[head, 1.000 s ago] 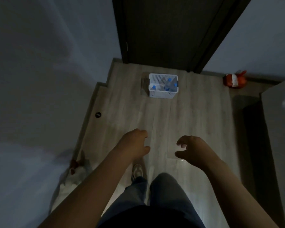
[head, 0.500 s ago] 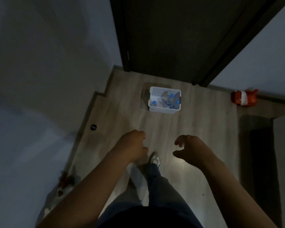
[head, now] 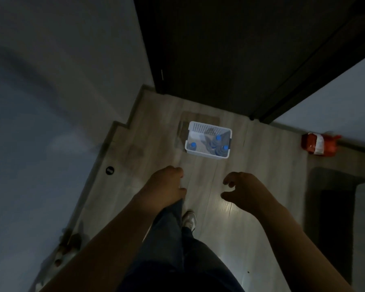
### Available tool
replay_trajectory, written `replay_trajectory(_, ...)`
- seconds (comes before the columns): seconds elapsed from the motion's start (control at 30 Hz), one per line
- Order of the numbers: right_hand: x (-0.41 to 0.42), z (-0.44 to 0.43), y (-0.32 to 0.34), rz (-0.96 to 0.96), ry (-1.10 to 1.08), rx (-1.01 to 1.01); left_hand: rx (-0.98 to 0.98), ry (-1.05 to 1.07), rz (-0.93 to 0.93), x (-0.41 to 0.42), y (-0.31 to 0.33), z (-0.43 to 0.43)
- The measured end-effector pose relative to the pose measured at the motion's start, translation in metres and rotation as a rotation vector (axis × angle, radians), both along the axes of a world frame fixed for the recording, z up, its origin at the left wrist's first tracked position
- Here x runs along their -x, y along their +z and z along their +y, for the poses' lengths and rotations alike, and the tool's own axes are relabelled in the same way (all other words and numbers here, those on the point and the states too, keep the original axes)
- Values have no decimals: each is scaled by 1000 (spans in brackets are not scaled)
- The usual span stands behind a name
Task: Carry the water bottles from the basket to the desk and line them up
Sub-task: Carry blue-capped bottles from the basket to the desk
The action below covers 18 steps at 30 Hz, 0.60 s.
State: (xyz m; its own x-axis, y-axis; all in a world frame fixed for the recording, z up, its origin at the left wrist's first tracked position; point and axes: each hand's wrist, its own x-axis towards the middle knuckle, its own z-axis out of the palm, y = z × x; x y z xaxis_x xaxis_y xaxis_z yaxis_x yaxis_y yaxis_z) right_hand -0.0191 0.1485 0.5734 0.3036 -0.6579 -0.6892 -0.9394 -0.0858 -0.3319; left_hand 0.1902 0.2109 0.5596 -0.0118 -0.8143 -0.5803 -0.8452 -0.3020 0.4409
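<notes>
Hands out front over the floor (head: pixel 261 165): left hand (head: pixel 167 186) and right hand (head: pixel 247 190) both loosely curled, holding nothing. Ahead, well apart, white basket (head: pixel 207 154) sits on the floor near the dark door (head: pixel 230 49), water bottles (head: pixel 218 141) inside, three blue caps showing.

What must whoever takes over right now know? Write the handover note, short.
Left hand: fingers loosely curled, holding nothing. Right hand: the same, empty.
White basket stands on the floor ahead, in front of the dark door, beyond both hands.
Three blue-capped water bottles show inside it; more may be hidden.
Done: nothing visible; no bottle is out of the basket.
Left: reach the basket, lift the bottles, carry them to the desk, which is not in view, and line them up.
</notes>
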Motion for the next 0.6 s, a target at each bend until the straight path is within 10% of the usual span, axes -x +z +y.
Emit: replay_trajectory(0.6, -35, -180, -93, 78, -60, -44, -96, -58, 16, -53, -83, -189)
